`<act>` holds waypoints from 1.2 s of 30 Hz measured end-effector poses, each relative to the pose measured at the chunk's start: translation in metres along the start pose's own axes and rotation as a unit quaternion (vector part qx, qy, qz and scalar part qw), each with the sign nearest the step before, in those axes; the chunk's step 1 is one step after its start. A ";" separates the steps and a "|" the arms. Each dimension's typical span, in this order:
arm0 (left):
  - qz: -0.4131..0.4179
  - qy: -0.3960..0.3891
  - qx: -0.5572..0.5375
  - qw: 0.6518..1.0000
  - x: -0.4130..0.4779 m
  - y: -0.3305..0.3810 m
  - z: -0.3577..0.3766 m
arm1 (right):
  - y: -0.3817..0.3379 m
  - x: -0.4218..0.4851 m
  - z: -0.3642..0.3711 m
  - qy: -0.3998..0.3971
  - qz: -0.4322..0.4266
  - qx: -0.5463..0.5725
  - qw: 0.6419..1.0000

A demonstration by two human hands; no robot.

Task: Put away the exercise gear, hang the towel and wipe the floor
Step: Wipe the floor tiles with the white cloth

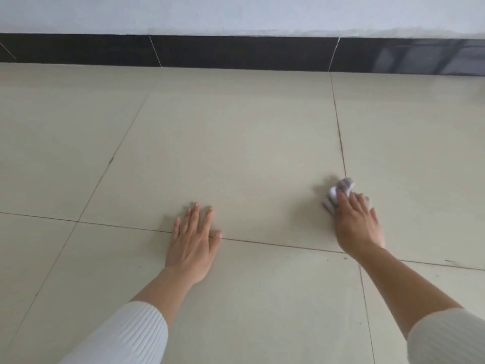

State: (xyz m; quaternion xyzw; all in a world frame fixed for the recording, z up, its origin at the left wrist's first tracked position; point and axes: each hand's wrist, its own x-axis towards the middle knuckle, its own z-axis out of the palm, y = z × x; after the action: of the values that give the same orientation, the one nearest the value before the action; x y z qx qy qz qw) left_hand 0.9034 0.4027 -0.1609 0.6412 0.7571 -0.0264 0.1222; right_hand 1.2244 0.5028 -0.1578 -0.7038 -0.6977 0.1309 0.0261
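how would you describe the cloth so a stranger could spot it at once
On the pale tiled floor below the black skirting, follow the right-hand dark grout line toward the camera. Beside it the right hand presses on the cloth. It is the only crumpled thing, whitish and grey-purple; the left hand lies flat on bare tile.

Both arms reach forward, white sleeves [126,334] ending mid-forearm. The left hand [193,240] lies flat, palm down, fingers straight and slightly spread. The right hand [358,227] presses palm-down on a crumpled cloth [341,186], fingers stretched across it.
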 end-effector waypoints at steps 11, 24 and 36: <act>-0.041 0.039 -0.020 0.998 0.071 -0.008 -0.015 | -0.103 -0.022 0.046 -0.032 -0.483 -0.056 0.873; -0.126 -0.033 -0.077 0.988 0.116 -0.017 -0.021 | -0.028 0.120 -0.004 0.044 0.073 0.024 0.996; -0.142 -0.035 -0.087 0.986 0.116 -0.015 -0.025 | -0.120 0.096 0.030 -0.011 -0.405 0.025 0.914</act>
State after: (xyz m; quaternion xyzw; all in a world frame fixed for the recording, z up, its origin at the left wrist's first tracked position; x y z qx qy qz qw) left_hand 0.8678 0.5166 -0.1635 0.5132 0.8349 -0.0001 0.1988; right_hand 1.0997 0.5962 -0.1750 -0.3582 -0.9199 0.1339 0.0869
